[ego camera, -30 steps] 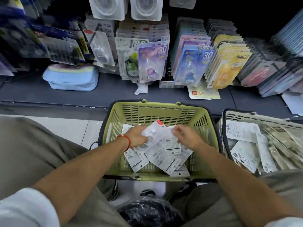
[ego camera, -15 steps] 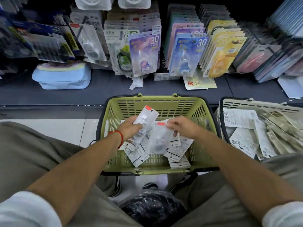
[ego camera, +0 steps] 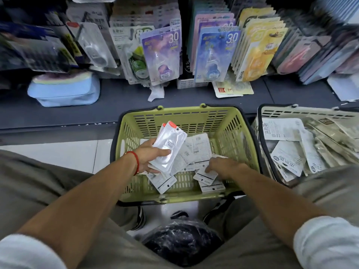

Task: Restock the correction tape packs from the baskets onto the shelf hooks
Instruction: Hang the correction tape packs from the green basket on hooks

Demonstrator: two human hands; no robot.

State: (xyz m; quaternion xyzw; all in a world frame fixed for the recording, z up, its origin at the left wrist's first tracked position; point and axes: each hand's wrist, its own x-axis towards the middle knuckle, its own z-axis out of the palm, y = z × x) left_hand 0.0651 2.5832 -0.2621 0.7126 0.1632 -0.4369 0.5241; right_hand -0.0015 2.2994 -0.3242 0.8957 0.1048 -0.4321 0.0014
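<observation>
Head view: left hand point(ego camera: 153, 158) clamped on stacked packs point(ego camera: 168, 147) above green basket point(ego camera: 240, 133), long axis tilted, red-tabbed ends pointing shelfward. Right hand point(ego camera: 223, 167) fingers curled down onto loose packs point(ego camera: 206, 175) inside basket; grip uncertain.

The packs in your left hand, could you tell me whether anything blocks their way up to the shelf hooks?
Nothing visible does: the left hand holds the packs above the green basket, with open space up to the hanging rows.

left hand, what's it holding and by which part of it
The left hand grips a small stack of clear correction tape packs by their lower end, thumb across the front; the red-tabbed tops stick up free.
</observation>
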